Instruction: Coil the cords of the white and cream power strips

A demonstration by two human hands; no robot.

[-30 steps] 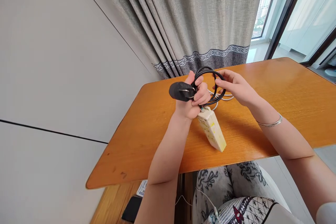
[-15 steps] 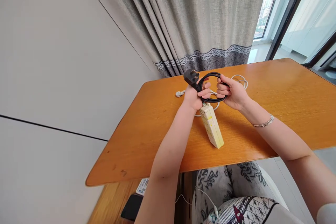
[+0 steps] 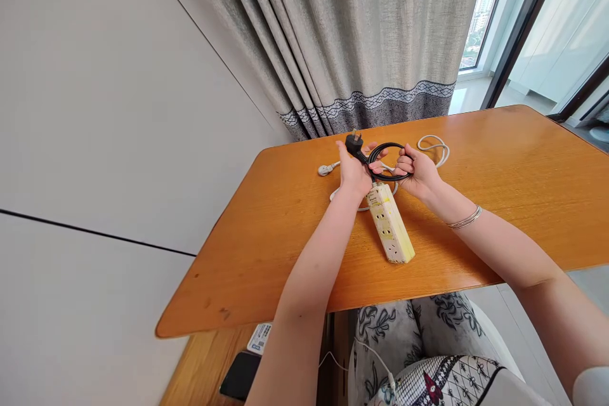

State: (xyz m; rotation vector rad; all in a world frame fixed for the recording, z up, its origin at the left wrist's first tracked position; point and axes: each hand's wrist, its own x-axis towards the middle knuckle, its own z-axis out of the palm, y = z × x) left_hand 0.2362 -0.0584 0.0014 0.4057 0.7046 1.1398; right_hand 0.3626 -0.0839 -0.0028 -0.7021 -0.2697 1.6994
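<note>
A coiled black power cord (image 3: pixel 389 145) is stretched between my two hands above the table. My left hand (image 3: pixel 356 175) has its fingers around the left end of the coil, thumb standing apart. Beside that thumb the black plug (image 3: pixel 354 143) points its prongs upward. My right hand (image 3: pixel 419 172) is closed in a fist around the coil's right side. Below the left hand sits a yellowed white power strip (image 3: pixel 392 225), tilted, its sockets facing up; whether it rests on the table I cannot tell. Behind the hands lies a white cable (image 3: pixel 446 151), partly hidden.
The wooden table (image 3: pixel 266 241) reaches to a grey curtain (image 3: pixel 380 32) at its far edge. A white plug (image 3: pixel 324 170) lies left of my hands. Under the near edge, a dark phone-like object (image 3: pixel 239 374) lies on a wooden surface. A pale wall panel (image 3: pixel 95 108) borders the left.
The coil and both hands have lowered slightly. The left hand has opened its thumb outward and the plug has turned upright. The power strip has rotated, showing more of its socket face.
</note>
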